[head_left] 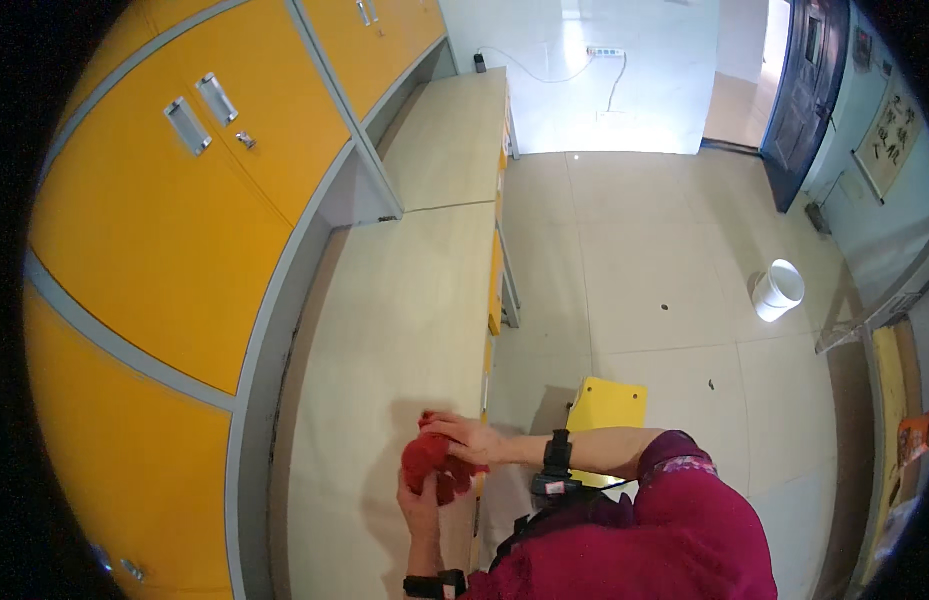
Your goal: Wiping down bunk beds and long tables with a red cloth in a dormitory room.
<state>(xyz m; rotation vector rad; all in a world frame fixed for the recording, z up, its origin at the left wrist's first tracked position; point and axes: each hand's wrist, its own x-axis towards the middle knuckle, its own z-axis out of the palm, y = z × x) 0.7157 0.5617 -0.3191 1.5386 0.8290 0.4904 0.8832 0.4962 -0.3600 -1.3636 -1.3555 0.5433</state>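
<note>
Over the near part of the pale desk I hold a bunched, soft red thing. Its surface looks like cloth or knit, with rounded lobes hanging at the lower right; its exact kind cannot be made out. My left hand grips it from the near left side, with the thumb pressed into it. From the right, my right hand lies across its top, fingers curled over the far edge. Parts of the red thing are hidden under the fingers. Both wrists wear black straps.
Yellow cabinets with grey frames rise along the desk's left side. A yellow flat-topped piece stands on the floor right of the desk. Further off are a white bucket, an open dark door and a power strip on the wall.
</note>
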